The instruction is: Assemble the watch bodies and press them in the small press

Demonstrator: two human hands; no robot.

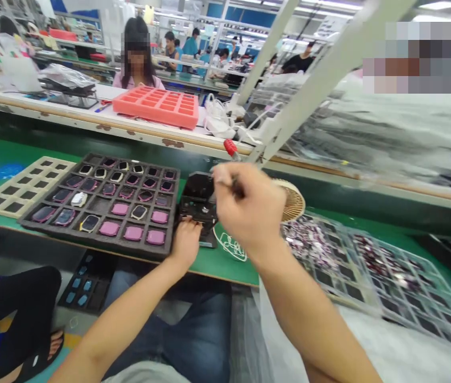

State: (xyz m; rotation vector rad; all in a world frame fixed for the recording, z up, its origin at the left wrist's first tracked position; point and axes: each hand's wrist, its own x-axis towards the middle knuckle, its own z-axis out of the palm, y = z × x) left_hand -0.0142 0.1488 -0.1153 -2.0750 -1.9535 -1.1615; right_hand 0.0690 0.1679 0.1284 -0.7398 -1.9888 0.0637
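Observation:
My right hand (pixel 247 205) is raised in front of the bench, its fingers closed. A tool with a red ribbed end (pixel 231 147) sticks up from behind the fingers; its other end is hidden, so its exact kind does not show. Low on the left, my left hand (pixel 188 239) grips the near edge of a black fixture (pixel 197 186) with a raised dark lid. Small parts inside the fixture are too blurred to name. Close by the left hand stands a dark foam tray (pixel 101 205) of watch cases, some with purple faces.
A beige tray (pixel 26 186) lies far left. White cable (pixel 231 246) and a round fan-like object (pixel 292 201) are by my right hand. Clear compartment trays (pixel 409 287) of small parts stand right. Across the bench, a person (pixel 140 64) sits behind a red foam tray (pixel 156 106).

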